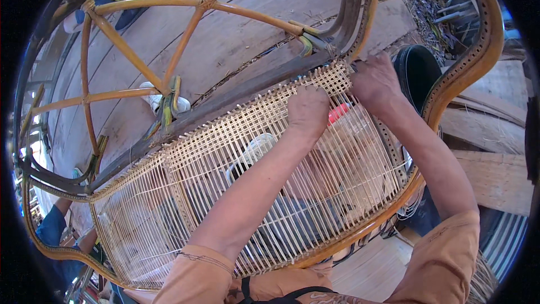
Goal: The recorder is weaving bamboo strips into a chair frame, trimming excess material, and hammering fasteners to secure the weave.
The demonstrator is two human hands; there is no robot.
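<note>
A curved rattan seat frame (pixel 360 236) lies across in front of me, strung with pale cane strands (pixel 304 214). Along its far side the strands cross into a woven cane band (pixel 242 115); nearer me they run mostly one way. My left hand (pixel 309 107) rests on this band with its fingers curled closed, their tips hidden under the hand. At the band's far right corner my right hand (pixel 378 81) is closed, its fingertips at the frame's edge. Something small and dark shows by those fingertips, too little to name. A red cylindrical thing (pixel 338 114) shows through the strands between my hands.
An arched rattan framework (pixel 152 3) rises beyond the seat. A dark green bucket (pixel 419 70) stands right of my right hand, inside the curved, drilled rail (pixel 489 34). Wooden boards (pixel 489 177) lie at the right. Parts of other people show at the left, including a blue sleeve (pixel 52 228).
</note>
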